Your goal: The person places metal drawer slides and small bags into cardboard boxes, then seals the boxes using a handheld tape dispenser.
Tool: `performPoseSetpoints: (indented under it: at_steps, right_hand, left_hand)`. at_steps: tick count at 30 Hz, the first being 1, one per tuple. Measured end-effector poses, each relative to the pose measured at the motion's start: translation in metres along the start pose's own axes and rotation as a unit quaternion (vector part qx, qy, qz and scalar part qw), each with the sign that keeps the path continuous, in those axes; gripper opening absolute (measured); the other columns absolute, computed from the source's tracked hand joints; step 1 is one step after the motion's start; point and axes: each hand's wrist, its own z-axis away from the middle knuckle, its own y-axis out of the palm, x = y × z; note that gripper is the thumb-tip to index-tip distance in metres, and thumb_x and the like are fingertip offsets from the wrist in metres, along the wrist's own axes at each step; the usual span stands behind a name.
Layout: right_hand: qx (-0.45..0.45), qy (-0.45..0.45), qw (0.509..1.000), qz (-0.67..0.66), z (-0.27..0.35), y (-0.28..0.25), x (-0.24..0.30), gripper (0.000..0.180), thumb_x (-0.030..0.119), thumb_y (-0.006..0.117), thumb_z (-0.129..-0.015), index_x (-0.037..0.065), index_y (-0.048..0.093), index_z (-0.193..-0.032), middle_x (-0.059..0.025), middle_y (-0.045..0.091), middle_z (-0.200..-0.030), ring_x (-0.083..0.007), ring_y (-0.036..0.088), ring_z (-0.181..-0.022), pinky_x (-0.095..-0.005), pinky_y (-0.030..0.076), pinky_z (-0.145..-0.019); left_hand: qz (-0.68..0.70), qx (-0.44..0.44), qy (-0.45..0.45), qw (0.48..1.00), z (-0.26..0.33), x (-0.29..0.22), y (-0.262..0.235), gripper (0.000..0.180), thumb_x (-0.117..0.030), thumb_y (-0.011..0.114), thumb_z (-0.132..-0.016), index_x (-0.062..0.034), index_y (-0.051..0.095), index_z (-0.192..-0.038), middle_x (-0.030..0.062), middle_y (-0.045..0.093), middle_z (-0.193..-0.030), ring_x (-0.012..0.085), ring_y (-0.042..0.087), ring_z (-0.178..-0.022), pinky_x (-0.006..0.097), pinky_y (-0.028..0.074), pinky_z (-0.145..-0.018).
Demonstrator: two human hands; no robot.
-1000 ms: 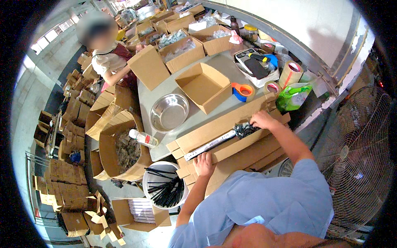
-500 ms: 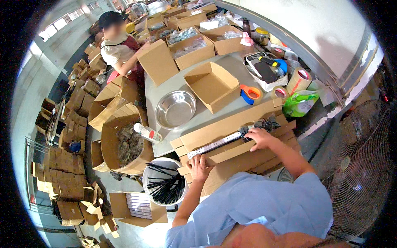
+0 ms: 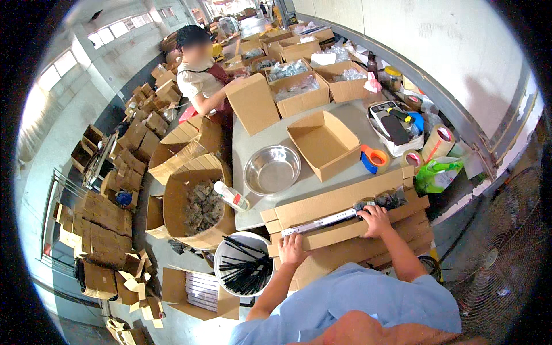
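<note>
A long, narrow cardboard carton (image 3: 322,202) lies open in front of me, with a silver-and-black drawer slide (image 3: 319,222) inside it. At the carton's near left corner, the fingers of my left hand (image 3: 291,250) are bent over the front flap, close to the slide's silver end. Farther right, my right hand (image 3: 376,220) reaches over the flap, its fingers curled at the slide's black end; the fingertips are partly hidden. Beyond that hand, dark pieces in clear plastic (image 3: 394,198) fill the carton's right end.
A steel bowl (image 3: 272,170), an open cardboard box (image 3: 325,150) and an orange-and-blue tape dispenser (image 3: 374,159) stand on the grey table. A white bucket of black strips (image 3: 244,264) is at my left. Across the table, a co-worker (image 3: 201,80) handles a box (image 3: 253,103). A fan (image 3: 489,259) stands at right.
The view has swung, so everything sits farther right and lower. My right hand's spread fingers have drawn in at the slide's black end. My left hand stays at the carton's front flap.
</note>
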Motion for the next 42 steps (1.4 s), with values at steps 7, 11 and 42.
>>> performPoseSetpoints:
  at_steps: [7, 11, 42]
  right_hand:
    - [0.003, 0.011, 1.0, 0.012, 0.003, 0.012, -0.008, 0.08, 0.049, 0.082, -0.04, 0.029, 0.058, -0.115, -0.0019, 0.049, -0.118, -0.0297, 0.045, -0.111, -0.0509, 0.032, -0.092]
    - [-0.008, -0.001, 1.0, 0.011, 0.003, 0.014, -0.007, 0.081, 0.049, 0.082, -0.039, 0.029, 0.058, -0.114, -0.0018, 0.049, -0.116, -0.0291, 0.045, -0.11, -0.0504, 0.032, -0.091]
    - [0.001, 0.0, 0.999, 0.036, 0.006, 0.005, 0.001, 0.078, 0.052, 0.081, -0.042, 0.031, 0.058, -0.113, -0.0002, 0.05, -0.111, -0.0265, 0.046, -0.106, -0.0474, 0.034, -0.09]
  left_hand:
    - [0.011, 0.021, -0.002, 1.0, 0.0, -0.005, -0.006, 0.069, -0.049, 0.078, -0.059, -0.0106, 0.055, -0.111, 0.0083, 0.055, -0.12, 0.0249, 0.047, -0.118, 0.047, 0.031, -0.098]
    - [-0.001, 0.026, -0.008, 1.0, 0.0, -0.004, -0.005, 0.066, -0.049, 0.078, -0.059, -0.0126, 0.055, -0.109, 0.007, 0.057, -0.117, 0.0244, 0.049, -0.115, 0.047, 0.032, -0.098]
    - [-0.018, 0.013, -0.005, 1.0, 0.006, -0.006, -0.009, 0.063, -0.05, 0.077, -0.058, -0.0149, 0.056, -0.105, 0.0056, 0.058, -0.109, 0.0249, 0.051, -0.11, 0.046, 0.035, -0.093]
